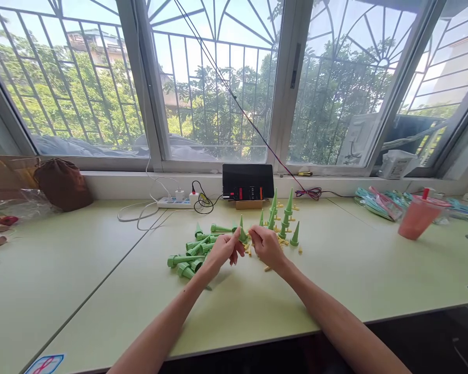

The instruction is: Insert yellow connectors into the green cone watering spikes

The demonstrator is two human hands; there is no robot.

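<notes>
left hand (226, 250): grasping a light-green, cone-shaped plastic spike (242, 235) between thumb and forefinger, with the other fingers curled loosely beneath
held spike: point up, between both hands, apparently above the tabletop; base partly hidden by the fingers
right hand (265, 244): bent into a pinch just beside the spike; cannot tell whether gripping anything, tips too small and partly covered
spike handling: probably light, stiff and hollow, judging by the dark mouths in the pile; smooth taper likely slippery, narrow tip likely the easiest part to damage
spike grip: best by the wide collar, clear of the taper; firm pinch should do, no crushing needed
small yellow plastic pegs (283, 242): scattered around and beyond the right hand; likely light, rigid, fiddly; best pinched mid-body
upright green spikes (295, 237): to the right of the hands, points up, in rough rows; several with yellow bits beside the base
lying green spikes (184, 259): heaped just left of the left hand, pointing various ways
pale green tabletop (320, 301): under everything above
black flat screen (247, 174): propped beyond the hands, near the window wall
translucent pink cup (419, 221): far right, well apart from the spikes
</notes>
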